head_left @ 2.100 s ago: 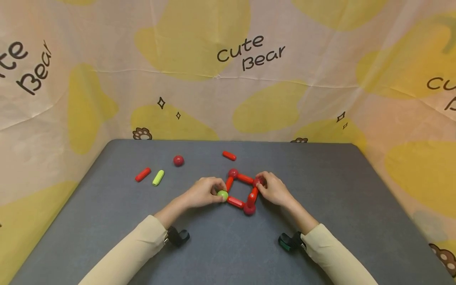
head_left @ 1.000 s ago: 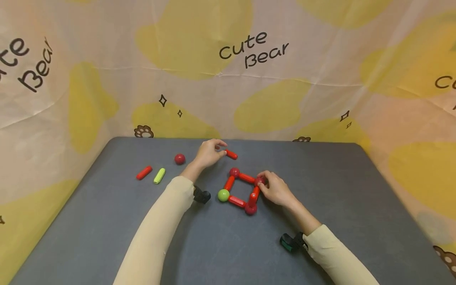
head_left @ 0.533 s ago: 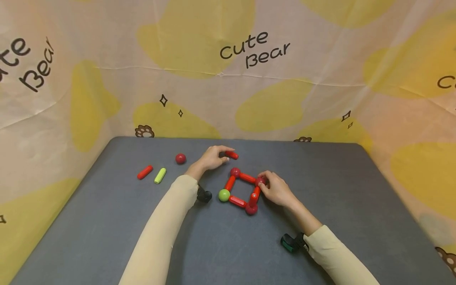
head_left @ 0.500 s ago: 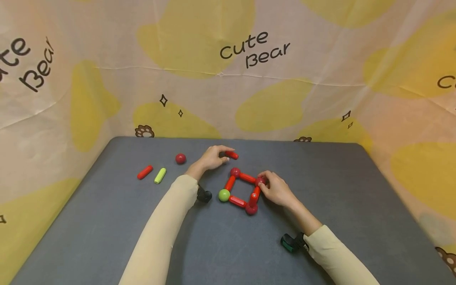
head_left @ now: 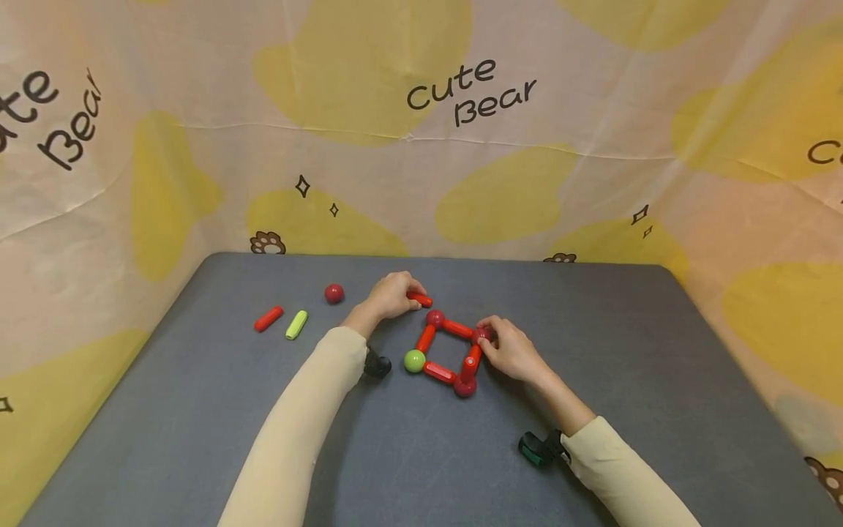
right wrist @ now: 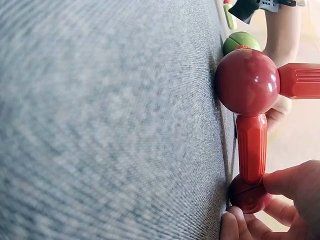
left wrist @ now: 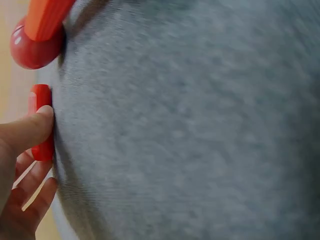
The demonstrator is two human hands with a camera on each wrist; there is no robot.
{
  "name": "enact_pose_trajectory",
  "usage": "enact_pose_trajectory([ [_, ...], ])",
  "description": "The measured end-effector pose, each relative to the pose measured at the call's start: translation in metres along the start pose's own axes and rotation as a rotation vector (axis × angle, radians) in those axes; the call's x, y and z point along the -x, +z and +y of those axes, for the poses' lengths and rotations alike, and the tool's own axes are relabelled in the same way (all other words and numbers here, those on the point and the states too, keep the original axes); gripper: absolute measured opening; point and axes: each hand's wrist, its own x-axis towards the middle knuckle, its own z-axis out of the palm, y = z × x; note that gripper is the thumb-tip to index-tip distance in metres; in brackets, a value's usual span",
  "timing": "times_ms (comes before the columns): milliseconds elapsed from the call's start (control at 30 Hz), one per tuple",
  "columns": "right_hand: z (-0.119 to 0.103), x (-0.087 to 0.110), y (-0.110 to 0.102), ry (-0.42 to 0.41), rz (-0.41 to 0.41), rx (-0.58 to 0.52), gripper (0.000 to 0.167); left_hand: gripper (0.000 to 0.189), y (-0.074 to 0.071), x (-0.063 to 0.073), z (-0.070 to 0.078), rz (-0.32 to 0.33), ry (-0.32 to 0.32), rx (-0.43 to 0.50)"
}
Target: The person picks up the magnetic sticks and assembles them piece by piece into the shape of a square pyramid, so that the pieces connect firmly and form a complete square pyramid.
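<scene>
My left hand pinches a loose red rod behind the square frame. In the left wrist view the thumb lies across that rod, the fingers curled on its other side. Red rods join balls into a square lying on the table: a green ball at the left corner, red balls at the others. My right hand grips the red ball at the right corner between thumb and fingers. From the near red ball another red rod stands up.
On the grey table to the left lie a red rod, a yellow-green rod and a red ball. A patterned cloth hangs round the table's back and sides.
My left hand has left the green ball, reached to the rod at the back and taken hold of it, drawing it nearer to the square. My right hand stays on its ball.
</scene>
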Motion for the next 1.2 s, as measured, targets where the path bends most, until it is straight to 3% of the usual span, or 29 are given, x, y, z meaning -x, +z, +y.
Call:
enact_pose_trajectory([
  [100,0.0,0.0,0.0,0.002,-0.003,-0.004,0.024,0.026,0.001,0.002,-0.001,-0.008,-0.003,-0.036],
  [433,0.0,-0.002,0.001,-0.004,-0.022,-0.009,0.024,0.022,-0.007,0.011,0.002,0.043,-0.054,0.051],
  [633,0.001,-0.001,-0.001,0.006,-0.026,-0.006,0.024,0.019,-0.014,0.023,0.014,0.084,-0.016,0.101],
  [933,0.002,0.0,-0.001,0.007,-0.018,-0.01,0.024,0.021,-0.03,0.05,0.031,0.149,0.114,0.174],
  [1200,0.002,-0.001,-0.001,0.003,-0.02,-0.008,0.024,0.017,-0.037,0.076,0.041,0.144,0.117,0.281],
])
